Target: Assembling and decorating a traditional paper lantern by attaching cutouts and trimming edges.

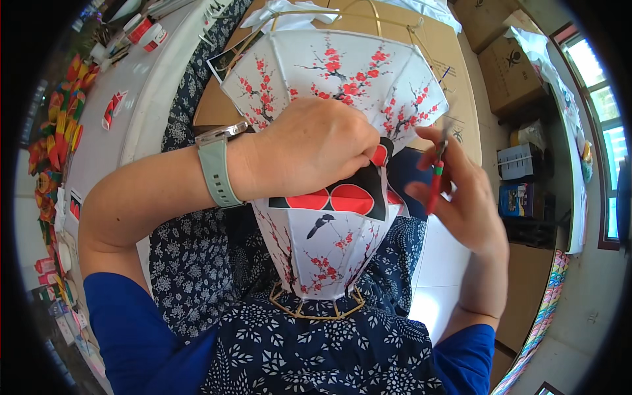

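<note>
A large white lantern (342, 62) with painted red blossom branches lies against my lap, its gold wire rim (322, 316) toward me. Round its narrow waist runs a black strip with red ovals (352, 199). My left hand (316, 148) reaches across the lantern with fingers closed at the strip's edge, pinching it. The fingertips are partly hidden behind the hand. To the right, apart from the lantern, my right hand (464, 191) holds a small red-handled cutting tool (438, 174), seemingly scissors, with its metal tip pointing up. Motion blurs that hand and the tip.
Beneath the lantern's far end lies a cardboard sheet (454, 85). On the left a white table (148, 85) carries red-and-white jars (146, 33) and a small red-and-white piece (113, 110). Cardboard boxes (510, 69) and shelves stand at the right. Patterned dark cloth (191, 270) covers my lap.
</note>
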Motion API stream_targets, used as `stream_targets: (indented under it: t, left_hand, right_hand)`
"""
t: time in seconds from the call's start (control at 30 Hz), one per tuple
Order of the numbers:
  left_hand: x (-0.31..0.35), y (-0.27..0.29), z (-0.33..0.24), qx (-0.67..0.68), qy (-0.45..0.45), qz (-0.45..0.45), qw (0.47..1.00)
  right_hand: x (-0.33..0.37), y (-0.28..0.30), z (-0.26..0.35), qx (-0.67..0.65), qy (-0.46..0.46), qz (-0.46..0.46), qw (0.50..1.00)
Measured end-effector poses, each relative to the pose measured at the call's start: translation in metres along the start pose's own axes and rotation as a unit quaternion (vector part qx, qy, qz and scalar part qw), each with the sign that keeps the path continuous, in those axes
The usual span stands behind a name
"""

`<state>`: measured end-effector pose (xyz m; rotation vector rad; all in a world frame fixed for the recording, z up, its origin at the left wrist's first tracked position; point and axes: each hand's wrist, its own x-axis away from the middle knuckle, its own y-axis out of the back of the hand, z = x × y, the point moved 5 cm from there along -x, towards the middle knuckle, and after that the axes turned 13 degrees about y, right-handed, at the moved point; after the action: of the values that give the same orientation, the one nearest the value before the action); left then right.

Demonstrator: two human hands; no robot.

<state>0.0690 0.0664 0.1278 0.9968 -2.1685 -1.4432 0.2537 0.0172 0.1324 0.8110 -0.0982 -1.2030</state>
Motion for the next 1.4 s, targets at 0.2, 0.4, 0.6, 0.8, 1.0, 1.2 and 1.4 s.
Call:
stream_targets:
  t: [0.2,0.4,0.6,0.8,1.0,1.2,1.4]
  left_hand:
    - [-0.009,0.006,0.009,0.071,0.065,0.068,0.993]
    - [-0.012,0.009,0.009,0.101,0.090,0.089,0.987]
    - [-0.012,0.012,0.006,0.041,0.048,0.016,0.998]
    - [-0.018,0.013,0.006,0.017,0.041,0.020,0.999]
    - [-0.022,0.011,0.008,0.006,0.076,0.055,0.996]
    - [-0.023,0.011,0.007,0.004,0.069,0.038,0.997]
    - [-0.023,0.011,0.007,0.003,0.078,0.048,0.996]
  right_hand:
    - [-0.001,0.032,0.020,0.176,-0.026,0.153,0.972]
    - [-0.030,0.033,0.033,0.275,-0.029,0.253,0.927]
    - [-0.044,0.027,0.038,0.289,-0.030,0.310,0.905]
    - [-0.055,0.018,0.038,0.281,-0.021,0.342,0.896]
    - [-0.058,0.010,0.041,0.280,-0.017,0.350,0.894]
    - [-0.058,0.006,0.038,0.307,-0.016,0.370,0.877]
    - [-0.058,0.008,0.034,0.279,-0.050,0.375,0.883]
